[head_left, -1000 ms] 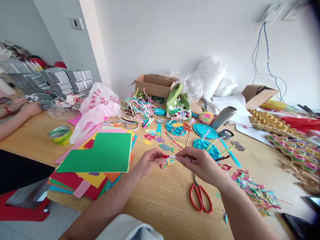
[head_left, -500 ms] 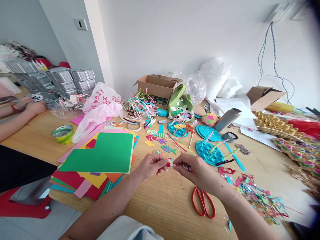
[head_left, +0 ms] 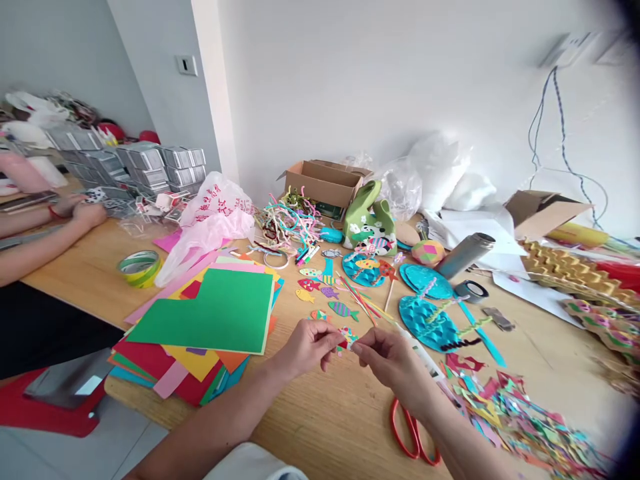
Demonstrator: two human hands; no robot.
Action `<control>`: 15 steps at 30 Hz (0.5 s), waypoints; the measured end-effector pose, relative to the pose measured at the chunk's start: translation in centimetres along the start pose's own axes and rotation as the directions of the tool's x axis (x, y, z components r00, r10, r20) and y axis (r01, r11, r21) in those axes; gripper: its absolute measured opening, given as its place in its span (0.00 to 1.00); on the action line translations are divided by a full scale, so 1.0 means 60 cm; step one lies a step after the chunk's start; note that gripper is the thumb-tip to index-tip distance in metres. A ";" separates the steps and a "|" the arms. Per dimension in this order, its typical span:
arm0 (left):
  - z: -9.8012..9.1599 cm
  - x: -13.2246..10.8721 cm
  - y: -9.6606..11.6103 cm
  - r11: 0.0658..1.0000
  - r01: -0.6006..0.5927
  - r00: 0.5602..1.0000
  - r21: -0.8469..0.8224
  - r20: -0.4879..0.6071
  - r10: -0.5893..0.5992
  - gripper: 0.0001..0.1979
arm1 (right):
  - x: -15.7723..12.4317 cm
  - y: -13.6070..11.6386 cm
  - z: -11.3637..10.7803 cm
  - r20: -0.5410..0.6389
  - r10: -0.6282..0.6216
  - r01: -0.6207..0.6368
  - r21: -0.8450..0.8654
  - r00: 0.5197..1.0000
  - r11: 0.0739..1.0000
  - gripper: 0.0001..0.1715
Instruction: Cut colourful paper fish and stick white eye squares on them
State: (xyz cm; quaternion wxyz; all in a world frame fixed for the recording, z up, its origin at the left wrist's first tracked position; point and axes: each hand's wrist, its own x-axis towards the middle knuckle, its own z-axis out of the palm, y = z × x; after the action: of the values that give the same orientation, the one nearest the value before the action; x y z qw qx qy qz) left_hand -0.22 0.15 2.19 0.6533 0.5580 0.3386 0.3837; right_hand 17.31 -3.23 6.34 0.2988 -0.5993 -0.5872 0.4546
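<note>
Since a second ago both hands have been brought closer to the near table (head_left: 330,413) edge, with the small paper fish (head_left: 349,335) kept between them. The fish is held just above the wood, at the middle of the near side. It is pinched by thumb and forefinger of the left hand (head_left: 310,347) on its left and of the right hand (head_left: 395,363) on its right; the other fingers are curled in loosely. A pale stick (head_left: 423,350) is seen past the right hand, but whether it is gripped cannot be told. Bare wood is left open under and nearer than the hands. This room is bounded at the left by the paper stack under a green sheet (head_left: 215,310), whose right edge lies near the left hand. At the right it is bounded by red scissors (head_left: 415,437), partly hidden by the right forearm, with scraps (head_left: 510,407) beyond. More cut-outs (head_left: 325,290) are spread just far of the hands. Another person's hands (head_left: 80,213) are rested at the far left, well apart
</note>
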 end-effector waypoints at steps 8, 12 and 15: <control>-0.023 0.016 -0.006 0.995 -0.097 0.995 -0.032 -0.040 0.096 0.32 | 0.018 0.004 0.001 0.008 0.059 -0.059 0.258 0.998 0.964 0.24; -0.046 0.029 0.002 0.975 -0.201 0.875 -0.092 -0.464 0.137 0.34 | 0.103 -0.033 0.010 -0.135 0.150 -0.080 0.422 0.979 0.903 0.11; -0.064 0.034 0.007 0.953 -0.290 0.741 -0.083 -0.650 0.169 0.31 | 0.203 -0.056 0.032 -0.180 0.195 -0.112 0.390 0.964 0.914 0.13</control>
State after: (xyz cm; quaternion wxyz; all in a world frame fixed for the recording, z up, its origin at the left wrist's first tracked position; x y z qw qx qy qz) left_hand -2.67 3.77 1.98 0.4950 0.3717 0.4319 0.6560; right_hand 12.89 8.74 6.17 0.4334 -0.6208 -0.4041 0.5133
